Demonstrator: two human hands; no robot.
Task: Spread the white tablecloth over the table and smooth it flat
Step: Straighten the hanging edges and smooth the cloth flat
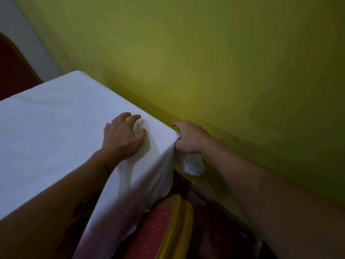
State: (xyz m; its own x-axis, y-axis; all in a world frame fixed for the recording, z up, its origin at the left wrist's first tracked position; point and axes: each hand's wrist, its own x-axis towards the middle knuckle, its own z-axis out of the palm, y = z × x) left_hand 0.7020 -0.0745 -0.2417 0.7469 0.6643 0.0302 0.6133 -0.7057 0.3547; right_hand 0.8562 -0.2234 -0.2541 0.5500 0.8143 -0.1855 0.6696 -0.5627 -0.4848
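The white tablecloth [50, 126] covers the table top and hangs over its near side and right corner. My left hand [123, 137] lies palm down on the cloth near that corner, fingers spread, with a small bunch of fabric under the fingertips. My right hand [190, 137] is at the corner beside the wall, closed on the hanging cloth, whose scalloped end dangles below it. Creases run from under my left hand down the overhang.
A yellow-green wall [224, 62] runs close along the table's far right edge. A chair with a red seat and yellow frame [168, 225] stands under the near corner. Another dark red chair back [13, 71] is at the far left.
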